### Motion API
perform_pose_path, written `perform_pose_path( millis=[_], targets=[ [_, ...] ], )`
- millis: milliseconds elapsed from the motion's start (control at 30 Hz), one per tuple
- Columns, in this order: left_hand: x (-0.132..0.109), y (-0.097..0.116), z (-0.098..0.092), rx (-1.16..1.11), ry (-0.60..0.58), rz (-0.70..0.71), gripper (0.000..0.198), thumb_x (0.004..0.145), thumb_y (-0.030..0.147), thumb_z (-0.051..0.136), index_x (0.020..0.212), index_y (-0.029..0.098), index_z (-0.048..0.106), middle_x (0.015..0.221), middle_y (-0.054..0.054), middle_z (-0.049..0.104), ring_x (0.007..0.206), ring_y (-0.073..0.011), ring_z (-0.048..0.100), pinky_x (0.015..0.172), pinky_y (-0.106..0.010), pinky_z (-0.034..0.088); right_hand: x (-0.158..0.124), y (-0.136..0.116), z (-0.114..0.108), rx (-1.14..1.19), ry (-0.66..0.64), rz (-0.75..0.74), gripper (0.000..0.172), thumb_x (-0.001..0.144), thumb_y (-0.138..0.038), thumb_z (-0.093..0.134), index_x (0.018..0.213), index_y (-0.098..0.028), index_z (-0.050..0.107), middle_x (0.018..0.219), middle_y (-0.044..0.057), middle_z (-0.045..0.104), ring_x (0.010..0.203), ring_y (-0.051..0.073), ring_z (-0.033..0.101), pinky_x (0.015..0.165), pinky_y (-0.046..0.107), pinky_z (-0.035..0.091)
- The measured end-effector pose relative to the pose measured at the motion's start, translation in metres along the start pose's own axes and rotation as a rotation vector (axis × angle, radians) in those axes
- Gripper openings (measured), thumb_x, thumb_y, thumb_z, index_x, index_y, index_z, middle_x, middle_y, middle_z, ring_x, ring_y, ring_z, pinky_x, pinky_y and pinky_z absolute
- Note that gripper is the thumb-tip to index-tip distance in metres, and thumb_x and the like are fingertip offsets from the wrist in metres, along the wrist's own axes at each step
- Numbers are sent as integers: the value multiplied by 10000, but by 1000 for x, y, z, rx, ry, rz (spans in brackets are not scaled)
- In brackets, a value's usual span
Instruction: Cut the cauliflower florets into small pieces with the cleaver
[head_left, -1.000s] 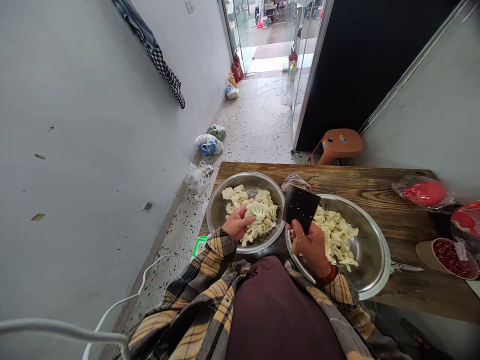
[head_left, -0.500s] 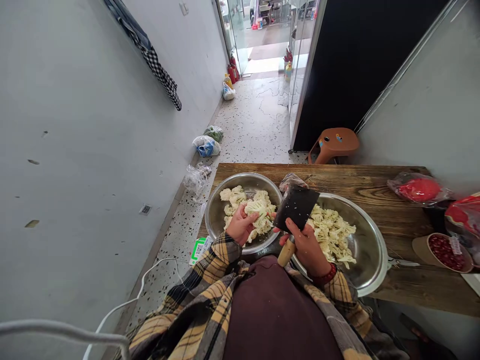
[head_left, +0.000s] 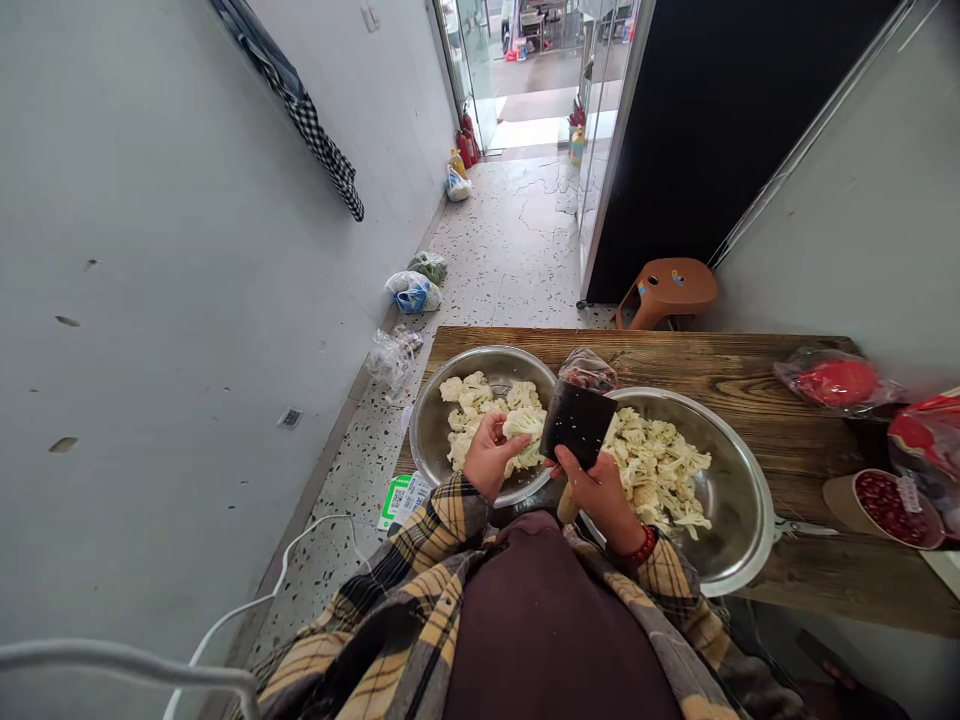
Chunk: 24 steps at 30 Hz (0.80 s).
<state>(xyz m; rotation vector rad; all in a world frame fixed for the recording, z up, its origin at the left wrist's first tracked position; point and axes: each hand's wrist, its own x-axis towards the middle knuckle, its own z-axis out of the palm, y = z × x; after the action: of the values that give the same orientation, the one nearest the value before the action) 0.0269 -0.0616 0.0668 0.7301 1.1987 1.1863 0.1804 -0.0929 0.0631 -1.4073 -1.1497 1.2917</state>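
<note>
Near the left edge of the worktop (head_left: pixel 742 385), over the left bowl (head_left: pixel 431 428), the left hand (head_left: pixel 490 460) has its grip pinched on a cauliflower piece (head_left: pixel 523 424), best kept clear of the cleaver (head_left: pixel 579 424); the right hand (head_left: pixel 604 495) grips that firmly, by the right bowl (head_left: pixel 731 505).

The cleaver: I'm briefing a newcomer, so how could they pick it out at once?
On the wooden table, two metal bowls of cauliflower stand side by side. Between them, the person's right hand holds the wooden-handled cleaver. Its broad, dark, rectangular blade, flecked with white, sets it apart from the shiny bowls and pale cauliflower.
</note>
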Motion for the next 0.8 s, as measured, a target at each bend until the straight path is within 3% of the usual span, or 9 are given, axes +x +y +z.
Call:
perform_pose_path(
  millis=[133, 233, 333, 467, 567, 633, 733, 800],
  targets=[
    [1, -1, 1, 102, -32, 79, 423, 571, 262, 808, 848, 166, 503, 791, 23, 608, 730, -102, 562, 691, -230, 442, -5, 2, -3, -107, 5, -94, 372, 805, -502, 569, 672, -172, 679, 688, 87, 713, 658, 212, 666, 635, 300, 505],
    [8, 1, -4, 164, -36, 147, 410, 577, 263, 805, 827, 169, 493, 758, 37, 574, 686, -90, 535, 603, -203, 433, -6, -1, -8, 29, -98, 12, 374, 782, -514, 598, 733, -153, 684, 699, 80, 714, 626, 203, 658, 600, 298, 511],
    [13, 6, -10, 98, -76, 107, 434, 585, 271, 803, 879, 174, 500, 802, 28, 579, 685, -96, 544, 541, -195, 445, -5, -4, -22, 170, -180, 134, 413, 765, -550, 605, 806, -147, 685, 710, 68, 715, 619, 197, 658, 579, 289, 514],
    [8, 15, -12, -107, -202, -122, 471, 646, 298, 771, 1017, 174, 509, 944, -33, 633, 771, -149, 627, 589, -243, 511, -3, 10, -64, 33, 1, 127, 445, 764, -594, 563, 758, -162, 668, 684, 66, 705, 639, 203, 652, 585, 285, 503],
    [2, 18, -11, -195, -239, -232, 459, 685, 298, 745, 1061, 153, 524, 974, -79, 661, 838, -190, 663, 676, -279, 537, -5, 32, -101, -345, 113, 120, 491, 752, -621, 540, 548, -178, 593, 470, 50, 592, 479, 188, 568, 467, 280, 425],
    [0, 19, -9, -225, -252, -243, 439, 706, 288, 730, 1075, 151, 535, 1010, -98, 666, 884, -212, 668, 725, -303, 541, -8, 46, -118, -504, 128, 15, 462, 775, -599, 515, 623, -175, 623, 556, 62, 629, 549, 201, 590, 502, 285, 432],
    [-1, 18, -4, -237, -287, -234, 433, 712, 270, 729, 1088, 173, 538, 1071, -94, 654, 939, -234, 661, 798, -365, 536, -17, 53, -124, -587, 191, -120, 422, 813, -557, 481, 778, -172, 650, 765, 93, 684, 709, 228, 624, 609, 307, 468],
    [-1, 15, 1, -218, -309, -219, 444, 687, 247, 752, 1075, 188, 545, 1061, -71, 653, 947, -232, 654, 840, -406, 525, -23, 48, -114, -544, 242, -110, 412, 833, -543, 472, 781, -169, 637, 727, 89, 675, 685, 224, 621, 611, 311, 477]
  ],
)
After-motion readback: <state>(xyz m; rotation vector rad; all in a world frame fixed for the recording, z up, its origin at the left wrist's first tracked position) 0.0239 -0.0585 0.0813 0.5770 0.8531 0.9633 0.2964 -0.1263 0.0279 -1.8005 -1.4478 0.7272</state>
